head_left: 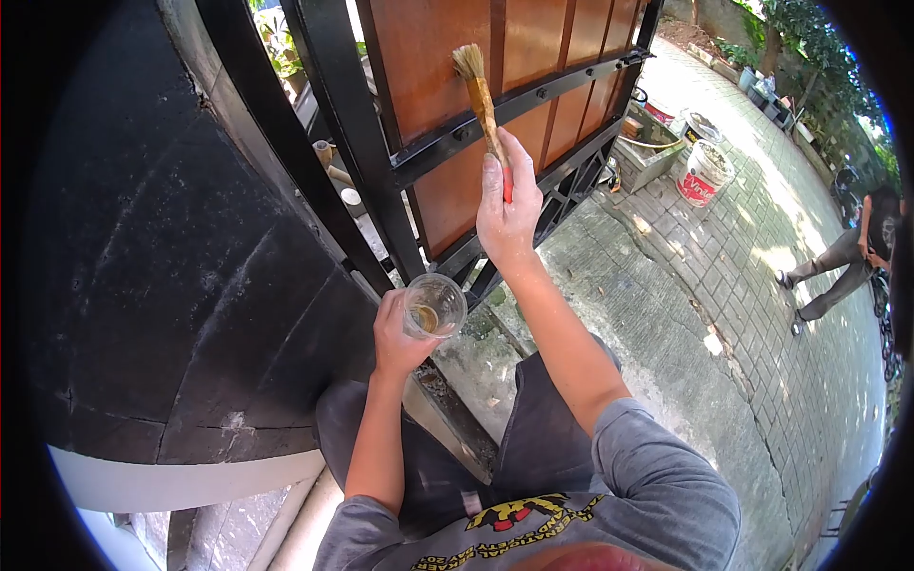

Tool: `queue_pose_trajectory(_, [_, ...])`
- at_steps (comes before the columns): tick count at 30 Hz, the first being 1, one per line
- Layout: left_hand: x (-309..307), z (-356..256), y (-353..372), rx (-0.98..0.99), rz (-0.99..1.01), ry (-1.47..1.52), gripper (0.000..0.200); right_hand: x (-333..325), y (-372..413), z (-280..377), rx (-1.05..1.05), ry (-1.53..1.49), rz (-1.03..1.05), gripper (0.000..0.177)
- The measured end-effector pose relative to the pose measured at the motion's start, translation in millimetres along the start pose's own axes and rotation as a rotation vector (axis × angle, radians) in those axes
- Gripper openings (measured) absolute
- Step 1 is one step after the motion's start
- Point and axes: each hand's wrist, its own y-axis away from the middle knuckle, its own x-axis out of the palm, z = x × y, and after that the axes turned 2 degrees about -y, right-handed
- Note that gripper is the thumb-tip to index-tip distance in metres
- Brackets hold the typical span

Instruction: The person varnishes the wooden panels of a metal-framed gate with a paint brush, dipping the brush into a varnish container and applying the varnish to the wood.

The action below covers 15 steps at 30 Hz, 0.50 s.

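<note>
My right hand (511, 207) is closed round the handle of a paintbrush (483, 100), whose pale bristles point up and overlap an orange-brown wood panel (428, 67). The panel sits in a black metal gate frame (405, 169). Lower down, my left hand (393, 335) grips a clear plastic cup (440, 293) from its left side. A little yellowish liquid shows at the bottom of the cup. The cup's mouth faces up towards me, near the lower corner of the gate.
A white and red paint bucket (704, 175) stands on the paving (762, 276) beyond the gate. To the right, a person (862, 252) in dark clothes is near the edge of view. A black wall (171, 257) fills the left side.
</note>
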Motion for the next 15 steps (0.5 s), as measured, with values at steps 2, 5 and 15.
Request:
queue_pose_trajectory(2, [2.0,-0.4,0.1,0.004,0.002,0.010,0.062,-2.4,-3.4,7.8,0.056,-0.028,0.004,0.040])
queue_pose_trajectory(5, [3.2,-0.6,1.1,0.010,0.002,0.013,0.061,-2.4,-9.0,11.6,0.040,-0.025,-0.014,0.039])
queue_pose_trajectory(15, [4.2,-1.9,0.6,0.003,0.026,0.000,0.058,-6.7,-17.9,11.5,0.041,-0.110,-0.009,0.038])
